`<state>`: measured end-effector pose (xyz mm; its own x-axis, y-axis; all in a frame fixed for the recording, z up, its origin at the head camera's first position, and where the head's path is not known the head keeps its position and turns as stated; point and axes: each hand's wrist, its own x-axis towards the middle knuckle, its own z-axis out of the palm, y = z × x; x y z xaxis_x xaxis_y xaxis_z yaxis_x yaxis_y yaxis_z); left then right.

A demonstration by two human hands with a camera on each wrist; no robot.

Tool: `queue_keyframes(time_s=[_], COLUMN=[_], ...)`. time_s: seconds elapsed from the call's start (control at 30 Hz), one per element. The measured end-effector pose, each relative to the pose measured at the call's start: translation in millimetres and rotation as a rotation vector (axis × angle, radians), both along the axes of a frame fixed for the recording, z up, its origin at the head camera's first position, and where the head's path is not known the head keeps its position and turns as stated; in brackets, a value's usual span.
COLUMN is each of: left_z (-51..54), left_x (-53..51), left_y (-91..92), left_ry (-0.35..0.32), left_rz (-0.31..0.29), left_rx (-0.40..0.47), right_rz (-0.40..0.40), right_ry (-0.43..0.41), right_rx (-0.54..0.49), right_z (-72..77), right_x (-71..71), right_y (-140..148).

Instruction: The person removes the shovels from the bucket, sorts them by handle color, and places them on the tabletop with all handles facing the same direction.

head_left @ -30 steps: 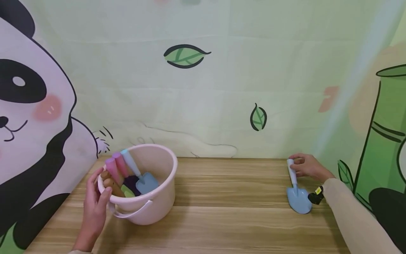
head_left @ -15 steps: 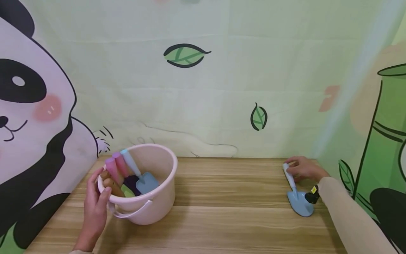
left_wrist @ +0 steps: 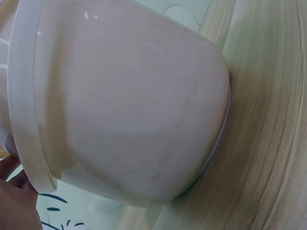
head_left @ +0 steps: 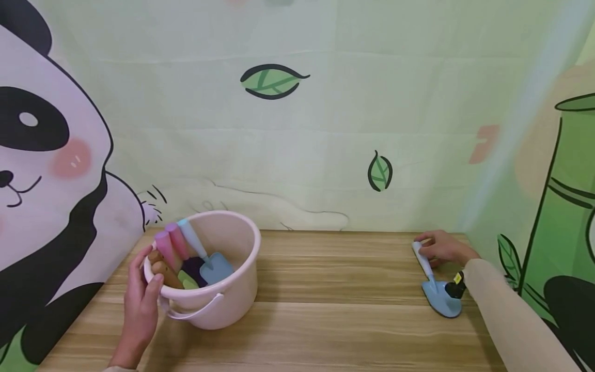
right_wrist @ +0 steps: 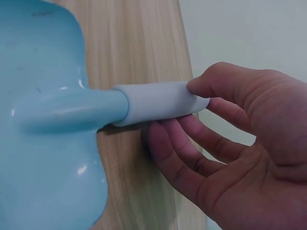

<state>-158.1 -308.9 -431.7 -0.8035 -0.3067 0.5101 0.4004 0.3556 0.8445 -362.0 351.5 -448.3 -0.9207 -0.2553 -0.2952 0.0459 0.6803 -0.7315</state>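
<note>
At the right of the head view lies a blue shovel with a pale handle. My right hand is at the handle's end; in the right wrist view the thumb rests on top and curled fingers lie beneath and beside it. My left hand grips the rim of a pale pink bucket, thumb outside near the handle joint. Inside the bucket are a small blue shovel, pink-handled tools, brown pieces and something green.
A wooden table spans the front. Behind it hangs a pale green cloth printed with a panda, leaves and bamboo. The bucket's handle hangs down its front. A black device is on the right wrist.
My right hand has shifted a little left and down, and the shovel's handle end has swung left with it. The left hand and bucket look unmoved.
</note>
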Motion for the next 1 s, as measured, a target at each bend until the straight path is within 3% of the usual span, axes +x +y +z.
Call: queue_keyframes(time_s=[0.67,1.0], left_z=[-1.3,-1.7], left_x=[-0.1,-0.8], left_y=[0.8,0.3], left_ry=[-0.002,-0.009], left_rz=[0.016,0.021], left_rx=[-0.013,-0.009], right_rz=[0.018,0.072], right_ry=[0.003,-0.032], right_rx=[0.013,0.011], right_z=[3.7,21.3], right_x=[4.6,6.6], right_y=[-1,-4])
